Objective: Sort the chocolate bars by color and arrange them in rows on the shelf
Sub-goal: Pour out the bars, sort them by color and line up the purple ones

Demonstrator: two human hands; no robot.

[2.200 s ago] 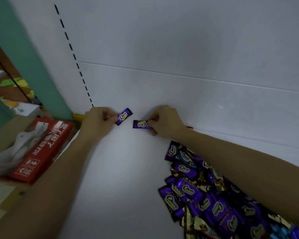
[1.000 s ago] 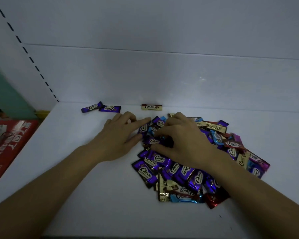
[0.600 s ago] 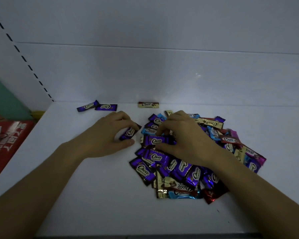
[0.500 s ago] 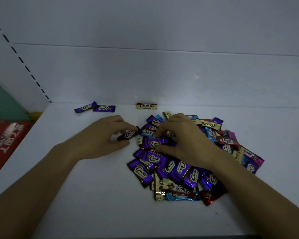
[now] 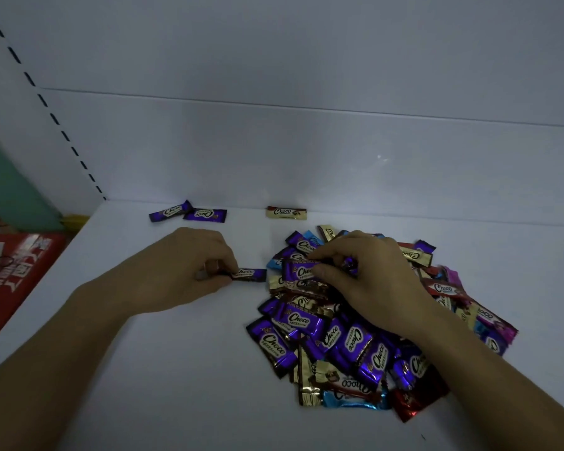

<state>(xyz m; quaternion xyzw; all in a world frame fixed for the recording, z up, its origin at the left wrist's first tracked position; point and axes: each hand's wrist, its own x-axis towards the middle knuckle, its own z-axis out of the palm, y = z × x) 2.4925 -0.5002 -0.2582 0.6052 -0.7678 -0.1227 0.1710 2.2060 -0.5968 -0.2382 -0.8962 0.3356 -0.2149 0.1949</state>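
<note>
Head — left hand (image 5: pixel 189 265) pinches bar (image 5: pixel 249 275), beside pile's (image 5: pixel 339 340) edge

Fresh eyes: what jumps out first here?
The mixed pile of bars right of centre, mostly purple, with the right hand pinching a top purple bar. The left hand pinches a loose purple bar beside it; two purple bars and a cream bar lie along the back wall.
</note>
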